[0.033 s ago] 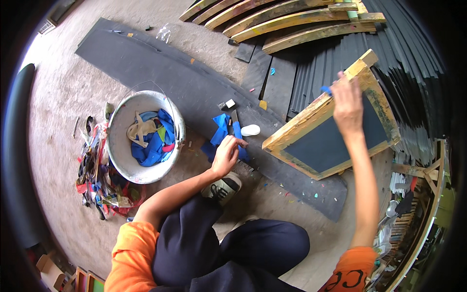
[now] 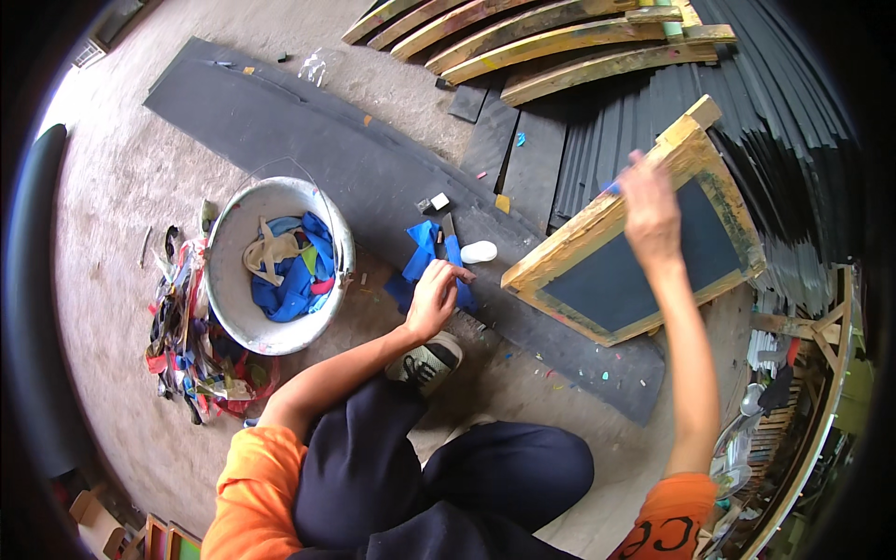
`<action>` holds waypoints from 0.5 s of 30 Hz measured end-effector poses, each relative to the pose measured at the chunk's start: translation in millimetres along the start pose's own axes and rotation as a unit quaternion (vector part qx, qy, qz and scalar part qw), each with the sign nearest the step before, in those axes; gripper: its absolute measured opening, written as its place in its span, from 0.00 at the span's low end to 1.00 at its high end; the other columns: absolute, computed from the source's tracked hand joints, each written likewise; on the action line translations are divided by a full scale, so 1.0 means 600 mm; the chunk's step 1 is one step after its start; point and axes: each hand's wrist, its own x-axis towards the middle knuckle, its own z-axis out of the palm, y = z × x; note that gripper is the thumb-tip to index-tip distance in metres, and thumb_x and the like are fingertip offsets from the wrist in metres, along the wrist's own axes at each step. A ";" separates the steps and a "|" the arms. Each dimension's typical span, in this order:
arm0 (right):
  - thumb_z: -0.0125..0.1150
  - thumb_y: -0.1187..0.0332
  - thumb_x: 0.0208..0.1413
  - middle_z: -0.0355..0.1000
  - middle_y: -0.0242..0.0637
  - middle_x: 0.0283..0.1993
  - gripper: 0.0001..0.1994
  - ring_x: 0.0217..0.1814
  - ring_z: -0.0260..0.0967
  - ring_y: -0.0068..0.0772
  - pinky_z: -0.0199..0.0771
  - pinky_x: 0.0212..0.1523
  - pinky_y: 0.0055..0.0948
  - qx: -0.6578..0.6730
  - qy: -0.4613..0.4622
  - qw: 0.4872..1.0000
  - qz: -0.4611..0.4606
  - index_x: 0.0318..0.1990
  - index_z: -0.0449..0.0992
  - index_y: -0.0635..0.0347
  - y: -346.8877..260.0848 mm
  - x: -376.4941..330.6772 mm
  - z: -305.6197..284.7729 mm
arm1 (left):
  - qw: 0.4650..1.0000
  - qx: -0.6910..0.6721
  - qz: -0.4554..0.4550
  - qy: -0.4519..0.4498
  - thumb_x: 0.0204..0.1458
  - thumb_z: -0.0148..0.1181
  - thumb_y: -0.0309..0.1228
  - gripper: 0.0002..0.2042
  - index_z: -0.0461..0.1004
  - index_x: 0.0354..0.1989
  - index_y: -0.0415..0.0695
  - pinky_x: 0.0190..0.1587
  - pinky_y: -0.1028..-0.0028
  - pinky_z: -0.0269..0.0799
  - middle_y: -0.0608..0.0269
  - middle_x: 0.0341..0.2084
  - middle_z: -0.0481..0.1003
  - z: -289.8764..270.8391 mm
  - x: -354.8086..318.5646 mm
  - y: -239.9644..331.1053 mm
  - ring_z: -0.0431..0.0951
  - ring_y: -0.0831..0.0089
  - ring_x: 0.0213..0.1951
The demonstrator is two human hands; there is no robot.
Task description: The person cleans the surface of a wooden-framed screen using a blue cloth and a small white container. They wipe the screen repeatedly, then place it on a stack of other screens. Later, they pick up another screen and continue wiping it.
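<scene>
Concrete floor; hands (image 2: 651, 210) on framed slate (image 2: 644, 252), blue cloth (image 2: 425, 257).

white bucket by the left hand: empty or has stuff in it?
Partly filled. The white bucket holds blue cloth strips and a cream piece; bare wall shows above.

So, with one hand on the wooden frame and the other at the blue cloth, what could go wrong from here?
1. The right hand holds the wooden frame only at its upper edge, so the frame may slip or tip.
2. The left hand reaches into the blue cloth next to a small flat blade-like tool; fingers could catch on it.
3. Small chips lie by the shoe and may be stepped on.
</scene>
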 end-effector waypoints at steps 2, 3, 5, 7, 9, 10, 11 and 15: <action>0.54 0.77 0.42 0.70 0.43 0.42 0.07 0.55 0.63 0.38 0.60 0.60 0.36 0.123 -0.027 0.987 -0.103 0.32 0.73 0.66 -0.041 -0.046 0.016 | 0.994 0.071 0.048 0.073 0.37 0.49 0.16 0.14 0.70 0.33 0.46 0.44 0.68 0.54 0.62 0.30 0.67 0.006 0.048 0.008 0.66 0.65 0.38; 0.54 0.77 0.41 0.70 0.43 0.42 0.07 0.54 0.63 0.38 0.61 0.59 0.36 0.131 -0.013 0.989 -0.069 0.31 0.73 0.66 -0.049 -0.044 0.003 | 0.990 0.091 0.044 0.096 0.37 0.48 0.15 0.13 0.70 0.32 0.45 0.45 0.68 0.54 0.62 0.30 0.67 0.002 0.055 0.016 0.66 0.65 0.38; 0.54 0.77 0.40 0.70 0.43 0.42 0.07 0.53 0.64 0.37 0.63 0.57 0.36 0.123 0.023 0.992 0.000 0.30 0.73 0.68 -0.033 -0.023 -0.041 | 0.983 0.099 0.052 0.143 0.38 0.47 0.16 0.12 0.69 0.32 0.44 0.45 0.69 0.53 0.62 0.30 0.68 -0.002 0.111 0.047 0.65 0.64 0.39; 0.52 0.81 0.41 0.69 0.42 0.38 0.07 0.46 0.67 0.39 0.68 0.48 0.34 0.135 0.078 0.981 0.115 0.31 0.71 0.67 0.012 -0.004 -0.070 | 0.982 0.024 0.111 0.151 0.42 0.47 0.18 0.10 0.68 0.33 0.43 0.45 0.67 0.56 0.59 0.30 0.68 0.006 0.191 0.085 0.65 0.61 0.39; 0.50 0.83 0.43 0.68 0.42 0.35 0.07 0.42 0.68 0.41 0.70 0.42 0.33 0.178 0.110 0.950 0.232 0.32 0.71 0.66 0.064 -0.008 -0.093 | 0.984 -0.015 0.145 0.107 0.45 0.50 0.22 0.10 0.68 0.38 0.42 0.50 0.66 0.56 0.56 0.35 0.67 0.047 0.271 0.154 0.64 0.59 0.43; 0.49 0.84 0.44 0.68 0.42 0.34 0.08 0.40 0.68 0.41 0.70 0.40 0.33 0.196 0.146 0.930 0.276 0.33 0.70 0.65 0.086 -0.009 -0.103 | 0.982 -0.048 0.158 0.090 0.48 0.51 0.26 0.11 0.66 0.41 0.41 0.52 0.67 0.55 0.54 0.39 0.66 0.073 0.313 0.185 0.63 0.59 0.45; 0.48 0.82 0.48 0.69 0.40 0.34 0.07 0.39 0.69 0.38 0.70 0.38 0.31 0.207 0.168 0.906 0.328 0.34 0.71 0.64 0.095 -0.006 -0.104 | 0.979 -0.055 0.170 0.101 0.51 0.51 0.31 0.14 0.63 0.44 0.39 0.53 0.68 0.56 0.54 0.41 0.65 0.092 0.354 0.211 0.64 0.60 0.47; 0.46 0.77 0.55 0.72 0.36 0.33 0.07 0.36 0.69 0.24 0.68 0.38 0.25 0.364 0.174 0.737 0.542 0.37 0.72 0.61 0.119 -0.026 -0.125 | 0.987 -0.141 -0.008 0.080 0.53 0.43 0.49 0.26 0.60 0.48 0.37 0.51 0.63 0.60 0.45 0.43 0.64 0.176 0.446 0.297 0.66 0.54 0.47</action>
